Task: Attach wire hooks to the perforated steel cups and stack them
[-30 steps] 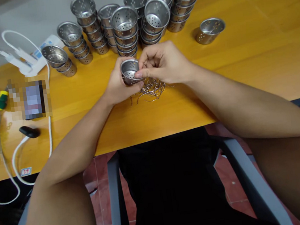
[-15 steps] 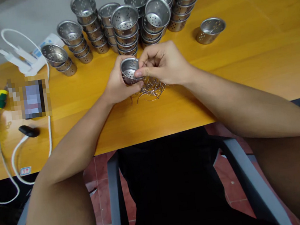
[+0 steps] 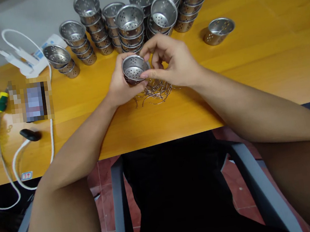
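My left hand (image 3: 120,88) grips a small perforated steel cup (image 3: 133,69) from below and the left, above the yellow table (image 3: 250,63). My right hand (image 3: 172,63) is closed at the cup's right rim, with thumb and forefinger pinched on its edge; whether a thin wire lies between them is too small to tell. A loose heap of bent wire handles (image 3: 156,91) lies on the table just under both hands.
Several stacks of the same perforated cups (image 3: 129,25) stand at the table's far side. One single cup (image 3: 218,31) lies apart at the right. At the left are a white power strip and cables (image 3: 27,58), a green-yellow tool (image 3: 0,103) and a black object (image 3: 29,135).
Both hands have lifted the cup slightly and tipped its mouth more toward me. My right fingers have spread a little around the rim.
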Available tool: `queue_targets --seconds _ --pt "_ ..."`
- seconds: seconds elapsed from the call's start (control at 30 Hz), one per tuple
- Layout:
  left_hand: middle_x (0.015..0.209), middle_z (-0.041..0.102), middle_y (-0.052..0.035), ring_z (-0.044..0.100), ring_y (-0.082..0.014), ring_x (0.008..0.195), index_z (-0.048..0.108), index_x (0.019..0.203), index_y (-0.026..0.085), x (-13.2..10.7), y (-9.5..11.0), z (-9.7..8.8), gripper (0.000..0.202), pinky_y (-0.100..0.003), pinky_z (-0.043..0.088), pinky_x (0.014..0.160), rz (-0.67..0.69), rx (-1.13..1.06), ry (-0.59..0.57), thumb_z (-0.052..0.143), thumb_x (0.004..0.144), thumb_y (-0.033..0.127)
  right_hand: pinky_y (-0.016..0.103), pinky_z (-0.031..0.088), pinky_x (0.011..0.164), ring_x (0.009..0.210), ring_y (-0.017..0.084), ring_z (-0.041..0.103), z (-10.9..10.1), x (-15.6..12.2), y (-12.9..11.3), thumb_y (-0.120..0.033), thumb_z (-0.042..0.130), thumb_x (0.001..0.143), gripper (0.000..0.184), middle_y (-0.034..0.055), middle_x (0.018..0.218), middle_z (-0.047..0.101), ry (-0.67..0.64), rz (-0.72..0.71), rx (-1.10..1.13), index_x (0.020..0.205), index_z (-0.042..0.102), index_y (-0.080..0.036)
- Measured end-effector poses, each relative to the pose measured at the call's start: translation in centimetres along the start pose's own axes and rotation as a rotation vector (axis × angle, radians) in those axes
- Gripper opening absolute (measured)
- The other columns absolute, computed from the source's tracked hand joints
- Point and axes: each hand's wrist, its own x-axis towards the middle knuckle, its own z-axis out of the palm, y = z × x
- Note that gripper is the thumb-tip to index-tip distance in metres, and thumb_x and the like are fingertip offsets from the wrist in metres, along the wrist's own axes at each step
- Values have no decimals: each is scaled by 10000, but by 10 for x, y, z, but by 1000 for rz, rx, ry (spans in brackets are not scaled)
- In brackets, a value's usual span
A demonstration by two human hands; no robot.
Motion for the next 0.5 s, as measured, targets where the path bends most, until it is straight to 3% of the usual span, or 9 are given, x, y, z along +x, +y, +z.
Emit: queue_targets --seconds 0.1,0.17,0.23,0.33,0.5 --pt "1487 773 -118 830 -399 1352 539 1604 399 3 -4 -2 1064 -643 721 1180 -75 98 47 1088 819 861 546 740 961 1132 389 769 -6 0 -2 -985 890 1039 666 132 1360 793 -13 -70 -107 1243 887 -351" --pt "1474 765 -119 820 -402 1377 539 1596 393 5 -4 -2 1053 -638 703 1229 -72 124 82 1122 812 786 607 729 1111 1334 444 745 -8 0 -6 -945 843 1098 602 145 1392 786 -27 -90 -156 1248 908 -365" --pt "1449 758 -120 828 -391 1318 536 1606 395 6 -3 0 1056 -629 722 1175 6 87 97 1053 832 893 647 688 1242 1464 466 706 -8 -1 -9 -867 872 1121 524 150 1422 776 -50 -92 -187 1269 925 -367" --pt "1415 753 -119 834 -363 1176 527 1640 412 6 1 4 1072 -595 747 993 191 -27 117 848 872 1087 660 646 1319 1526 470 686 -6 -2 -9 -758 960 1099 446 151 1470 759 -107 -121 -193 1300 945 -360" --pt "1424 742 -108 829 -351 1182 448 1658 423 3 3 6 1162 -574 738 1039 160 -12 49 848 835 1139 676 618 1361 1599 468 655 0 -3 1 -622 1020 1075 386 141 1570 740 -163 -196 -163 1369 937 -386"
